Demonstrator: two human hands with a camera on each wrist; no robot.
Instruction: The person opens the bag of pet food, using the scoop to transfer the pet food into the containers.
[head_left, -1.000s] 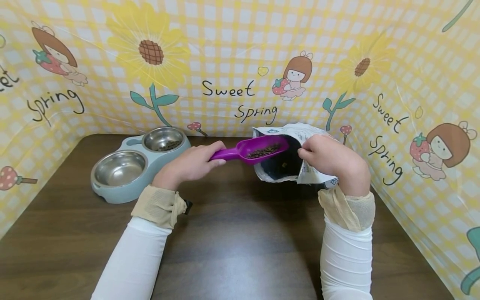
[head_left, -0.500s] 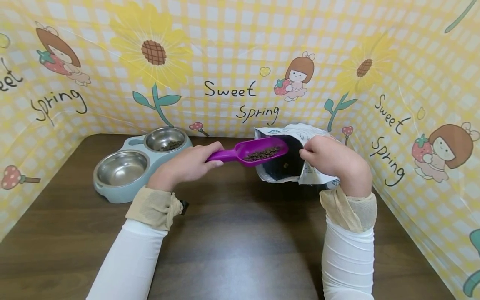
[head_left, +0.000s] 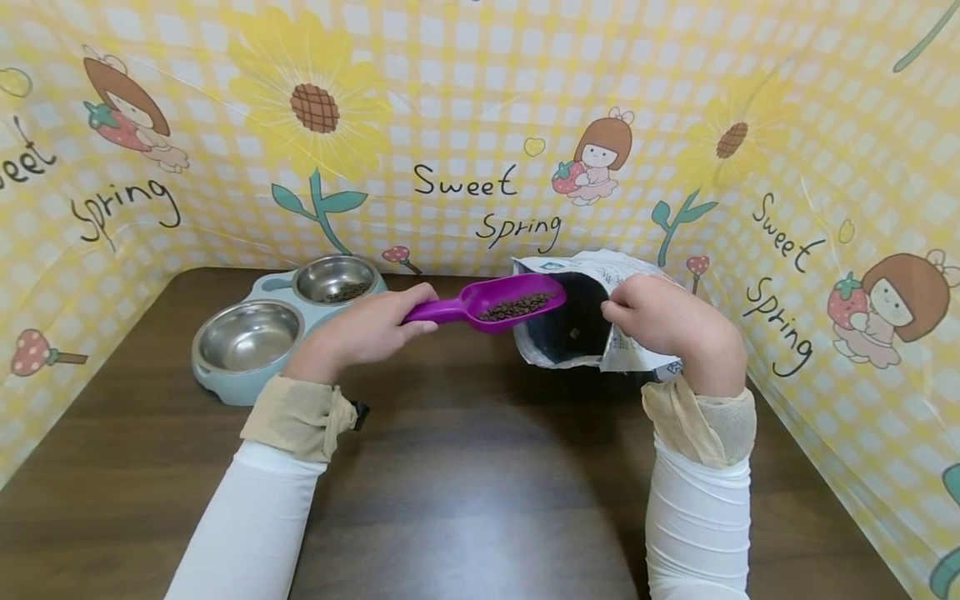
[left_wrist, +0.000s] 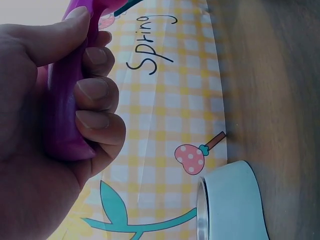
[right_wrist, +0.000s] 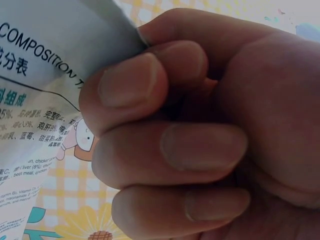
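Note:
My left hand point(head_left: 363, 333) grips the handle of a purple scoop point(head_left: 442, 311); in the left wrist view its fingers point(left_wrist: 97, 90) curl round the handle. Brown kibble point(head_left: 516, 307) lies in the scoop, whose tip is in front of the open mouth of a white food bag point(head_left: 558, 358). The bag lies on its side, with a dark inside. My right hand point(head_left: 671, 321) pinches the edge of the bag's mouth. Printed ingredient text on the bag point(right_wrist: 35, 100) shows beside the curled fingers in the right wrist view.
At the back left stands a pale blue double feeder point(head_left: 232, 392). Its far steel bowl point(head_left: 337, 271) has some kibble in it, and its near steel bowl point(head_left: 251, 337) shows bare metal. A yellow checked cloth point(head_left: 450, 100) walls in the brown table point(head_left: 465, 500).
My left hand and the loaded scoop have drawn slightly left, away from the bag's mouth. My right hand still holds the bag's edge. The whole view has shifted a little.

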